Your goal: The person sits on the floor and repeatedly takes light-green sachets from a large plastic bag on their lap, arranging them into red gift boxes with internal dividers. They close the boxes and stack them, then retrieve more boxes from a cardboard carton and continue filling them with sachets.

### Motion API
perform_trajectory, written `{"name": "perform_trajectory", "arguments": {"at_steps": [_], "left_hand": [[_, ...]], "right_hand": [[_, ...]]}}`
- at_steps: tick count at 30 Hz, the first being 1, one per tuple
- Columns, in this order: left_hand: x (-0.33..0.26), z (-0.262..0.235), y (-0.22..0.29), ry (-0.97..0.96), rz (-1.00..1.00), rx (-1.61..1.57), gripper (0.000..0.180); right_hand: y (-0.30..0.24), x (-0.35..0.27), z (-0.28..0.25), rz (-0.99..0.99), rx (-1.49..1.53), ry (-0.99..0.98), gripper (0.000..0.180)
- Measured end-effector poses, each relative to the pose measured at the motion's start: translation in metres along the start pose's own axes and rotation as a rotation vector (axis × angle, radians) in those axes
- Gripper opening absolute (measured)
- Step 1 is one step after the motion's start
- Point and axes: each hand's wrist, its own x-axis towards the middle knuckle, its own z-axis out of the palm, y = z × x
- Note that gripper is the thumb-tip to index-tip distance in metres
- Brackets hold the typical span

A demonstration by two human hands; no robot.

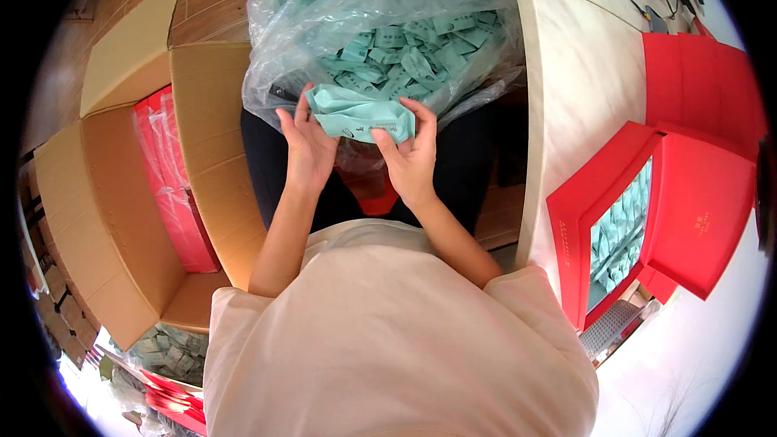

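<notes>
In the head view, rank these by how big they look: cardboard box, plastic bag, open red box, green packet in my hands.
Largest: cardboard box and plastic bag, too alike to rank
Next: red box
Smallest: green packet

We get bright, soft light, with glare on the bag [364, 16], washed-out white at lower left, and edges curving into black.

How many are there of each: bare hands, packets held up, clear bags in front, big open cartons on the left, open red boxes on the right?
Bare hands: 2 (left hand, right hand)
Green packet held up: 1
Clear bag in front: 1
Big open carton on the left: 1
Open red box on the right: 1
Total: 6
</notes>
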Motion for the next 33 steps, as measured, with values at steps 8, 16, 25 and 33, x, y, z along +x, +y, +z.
{"name": "perform_trajectory", "arguments": {"at_steps": [8, 16, 25, 33], "left_hand": [[-0.017, 0.005, -0.019, -0.163, -0.127, -0.314, 0.059], [-0.023, -0.009, 0.013, -0.101, -0.235, -0.166, 0.049], [-0.03, -0.056, 0.008, -0.597, -0.643, -0.338, 0.047], [-0.036, -0.049, 0.006, -0.425, -0.608, -0.111, 0.049]], "right_hand": [[0.021, -0.024, 0.014, -0.342, -0.386, -0.102, 0.051], [-0.008, -0.008, 0.009, -0.241, -0.304, -0.367, 0.053], [-0.022, 0.041, 0.025, 0.016, -0.365, -0.768, 0.044], [-0.013, 0.032, 0.02, 0.231, -0.473, -0.591, 0.039]]}}
